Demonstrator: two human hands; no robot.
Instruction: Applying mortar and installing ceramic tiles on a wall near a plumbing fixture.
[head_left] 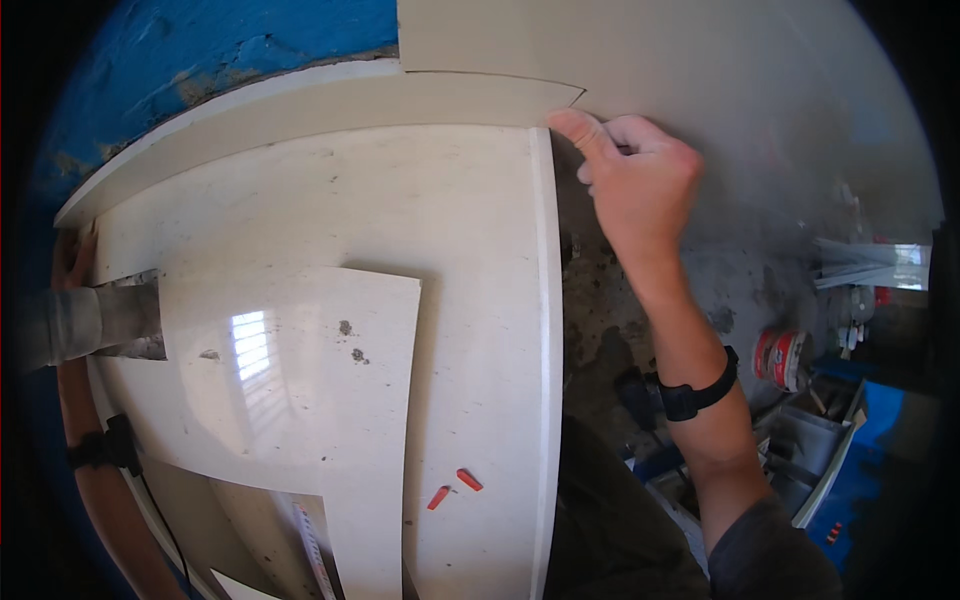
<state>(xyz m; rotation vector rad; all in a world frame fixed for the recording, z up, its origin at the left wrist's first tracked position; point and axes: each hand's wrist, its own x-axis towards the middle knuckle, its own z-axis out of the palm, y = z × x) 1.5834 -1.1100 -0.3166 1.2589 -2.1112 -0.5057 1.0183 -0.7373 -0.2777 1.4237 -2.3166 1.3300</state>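
Note:
A narrow, pale tile strip [350,105] stands on edge along the back of a white slab surface [470,220]. At its right end, my right hand [645,170] is closed, with the thumb stretched to the corner and the other fingers curled beneath. The strip's left end meets my left hand [76,258], whose fingers bend around it and are partly hidden. A large beige tile [700,60] covers the wall above and right of the strip, with a thin dark joint between them. Both wrists wear black bands.
A loose cut tile [375,400] lies on the slab, beside two red wedges [438,497]. A grey pipe [70,325] juts from the blue wall [300,30] through a cutout at left. Right and lower down are a red-and-white bucket [780,360] and a tool box [805,440].

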